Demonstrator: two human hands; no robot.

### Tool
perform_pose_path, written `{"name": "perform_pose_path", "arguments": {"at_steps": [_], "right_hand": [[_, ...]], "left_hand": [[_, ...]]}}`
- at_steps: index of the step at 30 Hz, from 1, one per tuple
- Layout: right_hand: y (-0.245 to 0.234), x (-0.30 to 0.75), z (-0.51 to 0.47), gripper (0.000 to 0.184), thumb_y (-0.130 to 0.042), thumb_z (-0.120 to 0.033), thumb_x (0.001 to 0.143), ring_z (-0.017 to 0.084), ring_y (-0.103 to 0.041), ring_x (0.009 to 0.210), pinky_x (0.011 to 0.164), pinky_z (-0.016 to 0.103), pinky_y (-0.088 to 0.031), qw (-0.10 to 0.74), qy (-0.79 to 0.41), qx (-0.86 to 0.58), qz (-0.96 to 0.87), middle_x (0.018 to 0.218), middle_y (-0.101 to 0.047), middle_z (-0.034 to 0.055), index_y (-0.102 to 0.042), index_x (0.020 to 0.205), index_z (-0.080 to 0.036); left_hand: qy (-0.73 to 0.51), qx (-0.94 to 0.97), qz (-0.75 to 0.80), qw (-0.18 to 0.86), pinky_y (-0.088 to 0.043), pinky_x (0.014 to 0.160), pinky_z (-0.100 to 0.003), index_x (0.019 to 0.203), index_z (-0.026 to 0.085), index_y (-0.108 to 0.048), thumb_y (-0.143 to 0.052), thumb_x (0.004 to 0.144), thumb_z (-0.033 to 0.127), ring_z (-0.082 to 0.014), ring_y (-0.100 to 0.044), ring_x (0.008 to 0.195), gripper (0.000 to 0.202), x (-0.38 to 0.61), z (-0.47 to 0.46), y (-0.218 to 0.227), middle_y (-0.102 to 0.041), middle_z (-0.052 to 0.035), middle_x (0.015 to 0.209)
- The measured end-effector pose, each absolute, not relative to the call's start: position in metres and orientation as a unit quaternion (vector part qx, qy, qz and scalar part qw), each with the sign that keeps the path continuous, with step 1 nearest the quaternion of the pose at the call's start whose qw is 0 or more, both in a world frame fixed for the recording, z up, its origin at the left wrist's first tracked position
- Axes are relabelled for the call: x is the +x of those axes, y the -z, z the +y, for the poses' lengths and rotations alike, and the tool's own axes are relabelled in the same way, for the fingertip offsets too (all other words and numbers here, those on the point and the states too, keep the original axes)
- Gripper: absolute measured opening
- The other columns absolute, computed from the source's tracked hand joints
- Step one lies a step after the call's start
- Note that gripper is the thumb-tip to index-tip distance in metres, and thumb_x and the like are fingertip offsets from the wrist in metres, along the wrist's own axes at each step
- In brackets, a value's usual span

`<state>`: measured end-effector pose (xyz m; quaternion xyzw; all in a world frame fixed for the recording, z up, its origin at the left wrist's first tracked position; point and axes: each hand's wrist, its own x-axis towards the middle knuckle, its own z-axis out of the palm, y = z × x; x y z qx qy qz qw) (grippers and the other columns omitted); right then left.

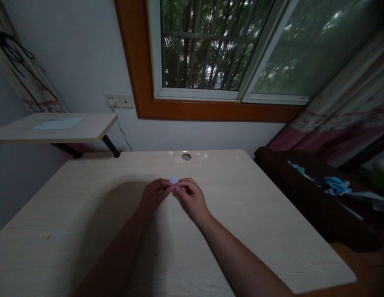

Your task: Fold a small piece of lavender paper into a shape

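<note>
A small piece of pale purple paper (173, 180) is pinched between my two hands above the middle of the desk. My left hand (154, 194) grips its left side with thumb and fingertips. On the other side, the thumb and fingers of my right hand (192, 196) close on it too. The hands nearly meet at the fingertips. Part of the paper stands up beyond the fingers, and the rest is hidden by them, so I cannot tell its full shape.
Beneath my hands is a light wood desk (241, 247) with a round cable hole (186, 157) near its back edge. A raised shelf (86, 132) with a paper sheet (57, 123) stands at the left. A dark piece of furniture (290, 169) holding a blue item (337, 185) is at the right.
</note>
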<state>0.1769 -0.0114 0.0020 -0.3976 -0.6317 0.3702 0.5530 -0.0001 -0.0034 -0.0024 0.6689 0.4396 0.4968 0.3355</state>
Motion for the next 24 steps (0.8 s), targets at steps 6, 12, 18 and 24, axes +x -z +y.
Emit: {"name": "perform_pose_path", "arguments": {"at_steps": [6, 12, 18, 24], "right_hand": [[-0.0036, 0.1800, -0.0090, 0.009, -0.073, -0.031, 0.082, 0.019, -0.062, 0.086, 0.078, 0.032, -0.050, 0.552, -0.380, -0.395, -0.629, 0.093, -0.066, 0.0047, -0.077, 0.087, -0.026], [-0.0015, 0.1816, -0.0060, 0.010, -0.073, -0.034, 0.081, 0.018, -0.063, 0.081, 0.068, 0.030, -0.053, 0.552, -0.438, -0.378, -0.600, 0.095, -0.064, 0.0049, -0.076, 0.085, -0.025], [0.0006, 0.1803, -0.0064, 0.013, -0.070, -0.037, 0.083, 0.014, -0.060, 0.066, 0.062, 0.029, -0.052, 0.555, -0.463, -0.378, -0.579, 0.093, -0.064, 0.0033, -0.073, 0.083, -0.024], [-0.0001, 0.1807, -0.0068, 0.011, -0.070, -0.034, 0.083, 0.014, -0.060, 0.069, 0.062, 0.028, -0.051, 0.550, -0.440, -0.379, -0.600, 0.091, -0.064, 0.0035, -0.073, 0.082, -0.024]], "left_hand": [[-0.503, 0.665, 0.436, 0.340, -0.052, 0.076, -0.026, 0.085, 0.019, -0.071, -0.069, 0.083, 0.032, -0.0161, -0.066, 0.080, 0.013, 0.0014, -0.0074, -0.0031, -0.073, -0.0044, 0.086], [-0.494, 0.681, 0.426, 0.333, -0.053, 0.079, -0.028, 0.087, 0.020, -0.073, -0.070, 0.082, 0.029, -0.0173, -0.068, 0.083, 0.011, 0.0011, -0.0059, -0.0001, -0.074, -0.0055, 0.089], [-0.481, 0.675, 0.424, 0.365, -0.054, 0.082, -0.030, 0.090, 0.019, -0.073, -0.065, 0.086, 0.035, -0.0197, -0.070, 0.087, 0.018, -0.0005, -0.0106, -0.0043, -0.075, -0.0071, 0.090], [-0.501, 0.625, 0.439, 0.407, -0.055, 0.076, -0.029, 0.090, 0.017, -0.067, -0.067, 0.085, 0.037, -0.0182, -0.070, 0.080, 0.020, 0.0007, -0.0095, 0.0008, -0.073, -0.0054, 0.083]]}}
